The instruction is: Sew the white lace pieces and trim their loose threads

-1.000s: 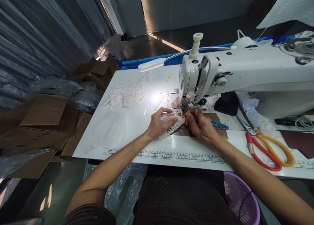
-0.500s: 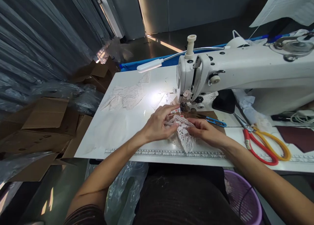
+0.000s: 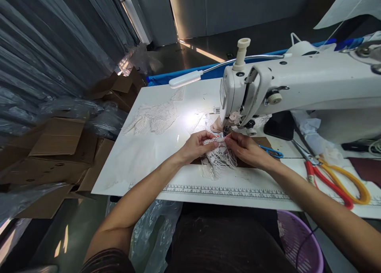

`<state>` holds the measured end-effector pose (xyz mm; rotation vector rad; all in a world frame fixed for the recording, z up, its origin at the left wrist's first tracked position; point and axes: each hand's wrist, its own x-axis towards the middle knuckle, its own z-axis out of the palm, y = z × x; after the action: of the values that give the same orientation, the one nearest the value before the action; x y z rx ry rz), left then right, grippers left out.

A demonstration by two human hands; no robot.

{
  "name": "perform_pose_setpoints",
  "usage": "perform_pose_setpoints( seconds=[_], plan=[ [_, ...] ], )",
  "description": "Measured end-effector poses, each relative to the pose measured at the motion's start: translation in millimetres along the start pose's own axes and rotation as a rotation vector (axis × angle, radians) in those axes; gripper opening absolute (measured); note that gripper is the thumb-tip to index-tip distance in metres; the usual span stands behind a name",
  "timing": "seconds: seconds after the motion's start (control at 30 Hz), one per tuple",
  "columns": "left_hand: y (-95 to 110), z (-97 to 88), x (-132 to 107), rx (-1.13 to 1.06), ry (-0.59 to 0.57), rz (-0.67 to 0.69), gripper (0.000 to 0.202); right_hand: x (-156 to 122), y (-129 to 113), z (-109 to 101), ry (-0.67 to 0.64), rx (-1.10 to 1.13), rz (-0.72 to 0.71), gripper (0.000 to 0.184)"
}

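A piece of white lace (image 3: 220, 155) is stretched between my two hands, just in front of the needle area of a white sewing machine (image 3: 238, 92). My left hand (image 3: 196, 146) pinches the lace's upper edge from the left, thumb on top. On the right, my right hand (image 3: 245, 148) pinches the same edge with thumb and fingertips close below the presser foot. The lace's scalloped end hangs toward me over the white table (image 3: 139, 161). Whether its edge lies under the foot is hidden by my fingers. Blue thread snips (image 3: 271, 151) lie beside my right hand, partly covered.
More white lace (image 3: 157, 116) lies at the table's left. Scissors with red and yellow handles (image 3: 336, 177) rest at the right, near a black phone-like object (image 3: 279, 125). A printed ruler (image 3: 220, 191) runs along the front edge. Cardboard boxes (image 3: 56, 146) stand left; a purple basket (image 3: 300, 241) sits below.
Both hands have moved up toward the needle, the right hand most. The lace edge, hanging loosely bunched before, is now pulled straighter between them. The view has shifted slightly.
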<state>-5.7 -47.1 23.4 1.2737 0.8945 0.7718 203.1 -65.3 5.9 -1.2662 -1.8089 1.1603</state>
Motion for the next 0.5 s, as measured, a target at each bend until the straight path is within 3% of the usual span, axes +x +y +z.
perform_pose_setpoints(
  seconds=[0.1,0.27,0.4,0.5],
  plan=[
    [-2,-1.3,0,-0.06,0.028,0.02,0.04,4,4,2,0.008,-0.009,-0.023,0.028],
    [-4,3.2,-3,-0.084,0.106,-0.074,0.048,1,3,3,0.043,-0.1,-0.041,0.028],
    [-6,5.6,-4,-0.014,0.138,-0.103,0.048,-6,-5,6,0.176,-0.295,-0.157,0.018],
    [-9,6.6,-4,0.112,0.161,-0.051,0.047,-10,-8,9,0.246,-0.402,-0.261,0.019]
  ],
)
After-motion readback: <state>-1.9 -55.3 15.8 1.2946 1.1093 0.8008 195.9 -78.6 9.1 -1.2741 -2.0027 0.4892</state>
